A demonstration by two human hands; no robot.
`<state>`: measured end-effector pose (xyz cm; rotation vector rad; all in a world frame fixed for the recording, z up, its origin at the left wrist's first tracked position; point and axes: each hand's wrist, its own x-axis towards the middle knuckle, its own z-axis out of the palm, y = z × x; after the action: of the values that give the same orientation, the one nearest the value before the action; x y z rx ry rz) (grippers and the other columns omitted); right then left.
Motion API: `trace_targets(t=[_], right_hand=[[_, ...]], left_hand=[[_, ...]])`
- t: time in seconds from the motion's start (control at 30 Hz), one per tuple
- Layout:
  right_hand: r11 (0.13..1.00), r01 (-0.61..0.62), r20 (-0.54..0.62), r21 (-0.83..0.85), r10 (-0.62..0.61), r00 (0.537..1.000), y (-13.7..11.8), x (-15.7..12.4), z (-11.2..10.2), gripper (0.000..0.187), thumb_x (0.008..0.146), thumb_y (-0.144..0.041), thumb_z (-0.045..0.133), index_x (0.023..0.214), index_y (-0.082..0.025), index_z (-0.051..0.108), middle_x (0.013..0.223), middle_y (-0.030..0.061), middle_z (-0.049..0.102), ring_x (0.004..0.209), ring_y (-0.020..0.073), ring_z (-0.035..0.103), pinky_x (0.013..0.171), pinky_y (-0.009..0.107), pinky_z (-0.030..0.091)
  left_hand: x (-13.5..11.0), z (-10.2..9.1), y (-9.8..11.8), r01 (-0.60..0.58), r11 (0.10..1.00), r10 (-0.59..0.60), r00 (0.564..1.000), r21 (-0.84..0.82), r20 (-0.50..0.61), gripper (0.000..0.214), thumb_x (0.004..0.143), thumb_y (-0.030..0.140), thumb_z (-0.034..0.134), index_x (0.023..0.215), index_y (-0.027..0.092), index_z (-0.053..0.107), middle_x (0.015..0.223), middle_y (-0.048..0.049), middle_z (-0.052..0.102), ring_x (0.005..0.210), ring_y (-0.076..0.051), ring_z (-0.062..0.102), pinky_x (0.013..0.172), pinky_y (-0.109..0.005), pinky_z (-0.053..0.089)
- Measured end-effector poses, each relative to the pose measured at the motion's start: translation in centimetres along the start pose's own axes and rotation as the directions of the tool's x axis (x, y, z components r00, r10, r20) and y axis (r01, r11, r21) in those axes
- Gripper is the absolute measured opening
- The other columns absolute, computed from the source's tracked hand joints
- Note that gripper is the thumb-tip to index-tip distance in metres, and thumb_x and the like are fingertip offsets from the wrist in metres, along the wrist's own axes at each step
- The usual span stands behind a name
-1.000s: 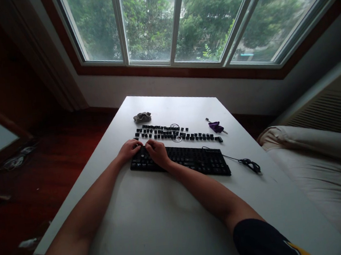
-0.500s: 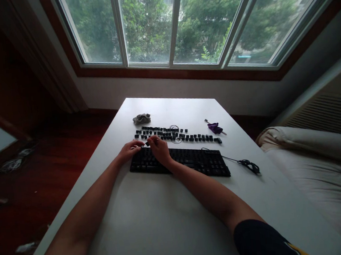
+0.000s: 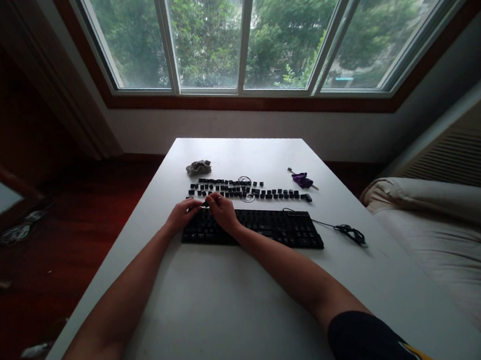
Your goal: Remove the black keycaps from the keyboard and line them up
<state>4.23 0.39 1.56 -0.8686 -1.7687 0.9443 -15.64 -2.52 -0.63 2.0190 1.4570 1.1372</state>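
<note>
A black keyboard [image 3: 271, 222] lies across the white table in front of me. Over its far left corner my two hands meet at a small black keycap [image 3: 205, 204]. My right hand [image 3: 223, 210] pinches it from the right, fingers closed. From the left, the fingertips of my left hand [image 3: 181, 213] are closed on its other side; the exact grip is too small to make out. Just beyond the keyboard, several loose black keycaps [image 3: 282, 192] lie in rows. My right hand and forearm hide part of the keyboard.
A crumpled grey cloth [image 3: 198, 168] rests at the table's far left. Toward the far right lies a purple cloth [image 3: 302, 180] with a thin brush [image 3: 290, 170]. The keyboard's coiled cable [image 3: 351, 234] is on the right. A cushioned seat [image 3: 427, 240] stands beside the table [image 3: 220, 314].
My left and right fingers have come closer together around the keycap, which sat in my right fingertips before. The keyboard and the loose rows stay in place.
</note>
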Motion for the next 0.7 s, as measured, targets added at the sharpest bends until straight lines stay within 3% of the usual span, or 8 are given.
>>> trace_targets(t=[0.1, 0.43, 0.57, 0.7], right_hand=[[1.0, 0.011, -0.007, 0.007, -0.011, 1.0, 0.04, -0.09, -0.02, 0.038, 0.096, -0.054, 0.045, 0.087, -0.022, 0.063, 0.062, -0.0021, 0.058, 0.057, 0.0146, 0.053, 0.059, 0.024, 0.04], [0.999, -0.006, -0.051, 0.051, 0.009, 0.999, 0.22, -0.06, 0.1, 0.037, 0.097, -0.054, 0.045, 0.087, -0.022, 0.061, 0.058, -0.0035, 0.055, 0.054, 0.014, 0.053, 0.057, 0.024, 0.039], [0.995, -0.026, -0.047, 0.094, 0.031, 0.998, 0.31, -0.04, 0.2, 0.037, 0.096, -0.055, 0.045, 0.089, -0.022, 0.061, 0.057, -0.0038, 0.054, 0.052, 0.0136, 0.052, 0.054, 0.024, 0.039], [0.99, -0.033, -0.059, 0.134, 0.042, 0.997, 0.53, 0.02, 0.27, 0.038, 0.095, -0.056, 0.045, 0.089, -0.022, 0.061, 0.06, -0.0034, 0.056, 0.052, 0.0131, 0.053, 0.054, 0.024, 0.04]], left_hand=[[0.1, 0.21, 0.36, -0.051, 0.997, 0.052, 0.999, 0.054, -0.007, 0.027, 0.095, 0.037, 0.053, 0.105, 0.023, 0.073, 0.102, -0.0067, 0.068, 0.097, -0.022, 0.064, 0.091, -0.036, 0.05], [0.35, 0.12, 0.54, -0.019, 0.99, 0.017, 1.0, 0.138, 0.015, 0.03, 0.095, 0.041, 0.05, 0.101, 0.024, 0.074, 0.098, -0.0049, 0.071, 0.1, -0.024, 0.061, 0.093, -0.038, 0.047], [0.18, 0.17, 0.29, 0.065, 0.998, -0.064, 0.998, 0.028, -0.026, 0.032, 0.092, 0.046, 0.054, 0.102, 0.023, 0.074, 0.102, -0.0055, 0.072, 0.097, -0.024, 0.064, 0.089, -0.037, 0.049], [0.0, 0.27, -0.1, 0.146, 0.966, -0.148, 0.989, -0.213, 0.004, 0.039, 0.09, 0.051, 0.057, 0.11, 0.02, 0.071, 0.097, -0.0062, 0.073, 0.087, -0.022, 0.066, 0.08, -0.033, 0.051]])
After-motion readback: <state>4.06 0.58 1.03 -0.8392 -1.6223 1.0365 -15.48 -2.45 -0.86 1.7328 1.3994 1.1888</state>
